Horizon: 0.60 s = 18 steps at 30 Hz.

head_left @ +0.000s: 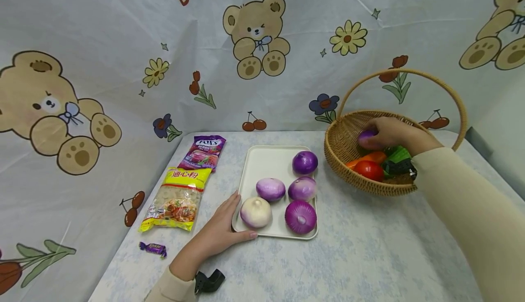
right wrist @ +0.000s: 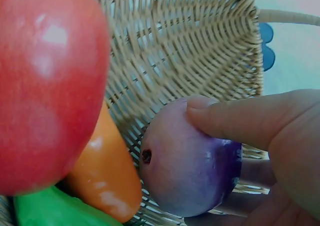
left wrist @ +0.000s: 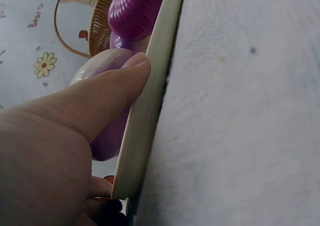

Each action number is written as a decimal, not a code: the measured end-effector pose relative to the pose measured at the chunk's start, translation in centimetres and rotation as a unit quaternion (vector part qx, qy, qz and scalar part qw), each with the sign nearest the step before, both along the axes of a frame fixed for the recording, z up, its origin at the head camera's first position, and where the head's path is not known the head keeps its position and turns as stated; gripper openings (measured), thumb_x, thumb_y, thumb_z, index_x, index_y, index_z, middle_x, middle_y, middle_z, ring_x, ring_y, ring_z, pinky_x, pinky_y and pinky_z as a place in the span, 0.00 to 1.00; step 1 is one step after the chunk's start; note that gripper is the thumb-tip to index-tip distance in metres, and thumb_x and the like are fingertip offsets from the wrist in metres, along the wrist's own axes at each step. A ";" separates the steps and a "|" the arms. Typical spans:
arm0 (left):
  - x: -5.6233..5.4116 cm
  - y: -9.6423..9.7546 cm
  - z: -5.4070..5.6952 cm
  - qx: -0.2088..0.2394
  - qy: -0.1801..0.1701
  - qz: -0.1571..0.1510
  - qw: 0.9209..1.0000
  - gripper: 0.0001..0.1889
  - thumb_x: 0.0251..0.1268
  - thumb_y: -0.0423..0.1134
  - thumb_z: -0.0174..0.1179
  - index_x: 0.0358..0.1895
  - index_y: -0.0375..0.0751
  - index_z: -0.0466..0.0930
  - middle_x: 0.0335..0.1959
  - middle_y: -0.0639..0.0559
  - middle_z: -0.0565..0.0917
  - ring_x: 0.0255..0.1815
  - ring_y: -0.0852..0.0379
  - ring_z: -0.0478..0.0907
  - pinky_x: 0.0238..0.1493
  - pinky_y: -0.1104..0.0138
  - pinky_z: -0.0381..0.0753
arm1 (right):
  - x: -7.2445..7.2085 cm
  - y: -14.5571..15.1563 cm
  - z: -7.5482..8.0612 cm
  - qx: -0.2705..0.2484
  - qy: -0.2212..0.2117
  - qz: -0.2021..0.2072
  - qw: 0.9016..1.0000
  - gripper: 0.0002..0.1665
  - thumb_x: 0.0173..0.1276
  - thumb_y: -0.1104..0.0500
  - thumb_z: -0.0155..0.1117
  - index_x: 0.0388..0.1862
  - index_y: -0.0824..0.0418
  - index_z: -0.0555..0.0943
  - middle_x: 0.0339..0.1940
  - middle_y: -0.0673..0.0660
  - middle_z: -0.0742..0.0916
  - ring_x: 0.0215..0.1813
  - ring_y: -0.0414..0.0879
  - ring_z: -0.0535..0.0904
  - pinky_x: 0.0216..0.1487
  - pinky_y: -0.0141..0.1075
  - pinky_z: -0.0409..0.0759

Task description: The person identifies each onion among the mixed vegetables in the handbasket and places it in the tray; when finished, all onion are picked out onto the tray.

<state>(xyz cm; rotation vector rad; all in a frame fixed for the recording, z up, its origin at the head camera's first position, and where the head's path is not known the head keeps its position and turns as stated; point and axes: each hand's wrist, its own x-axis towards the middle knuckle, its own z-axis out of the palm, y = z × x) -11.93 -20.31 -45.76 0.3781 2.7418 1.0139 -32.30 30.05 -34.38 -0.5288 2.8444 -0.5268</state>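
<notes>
My right hand (head_left: 385,133) is inside the wicker basket (head_left: 338,149) and grips a toy purple onion (right wrist: 182,158), thumb on one side and fingers partly hidden behind it. Next to the onion lie a red tomato (head_left: 369,170), an orange carrot-like piece (right wrist: 107,166) and a green vegetable (head_left: 398,155). My left hand (head_left: 219,227) rests at the near left corner of the white tray (head_left: 270,158), thumb along the near rim and straight fingers at the left side. On the tray sit several toy onions, among them a whitish one (head_left: 256,212) beside that thumb and a dark purple one (head_left: 305,162).
Left of the tray lie a yellow bag of pasta (head_left: 178,199), a purple Fox's candy bag (head_left: 203,151) and a small wrapped candy (head_left: 153,248). The basket's tall handle (head_left: 457,101) arches over the right forearm. A bear-printed cloth (head_left: 295,101) hangs behind the table.
</notes>
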 end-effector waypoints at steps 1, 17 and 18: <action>0.0 0.0 0.0 0.000 0.000 0.000 1.000 0.66 0.53 0.71 0.75 0.86 0.39 0.49 0.87 0.49 0.48 0.85 0.44 0.44 0.77 0.41 0.52 | 0.1 -0.1 0.2 -0.002 0.001 0.000 1.000 0.34 0.74 0.52 0.73 0.66 0.77 0.76 0.56 0.75 0.83 0.58 0.69 0.79 0.59 0.66 0.76; -0.1 -0.1 -0.2 -0.009 0.002 -0.002 1.000 0.67 0.53 0.72 0.74 0.86 0.39 0.48 0.87 0.50 0.46 0.85 0.44 0.43 0.78 0.41 0.51 | 3.4 -4.1 5.2 -0.035 0.040 0.048 0.997 0.36 0.73 0.45 0.74 0.71 0.63 0.78 0.61 0.67 0.83 0.60 0.65 0.78 0.59 0.65 0.77; -0.1 -0.1 -0.2 -0.009 0.001 -0.002 1.000 0.67 0.53 0.72 0.74 0.86 0.39 0.48 0.87 0.49 0.46 0.85 0.44 0.43 0.78 0.41 0.51 | 3.8 -4.7 5.5 -0.038 0.041 0.051 0.997 0.36 0.73 0.45 0.74 0.72 0.63 0.78 0.62 0.67 0.83 0.61 0.65 0.78 0.60 0.65 0.77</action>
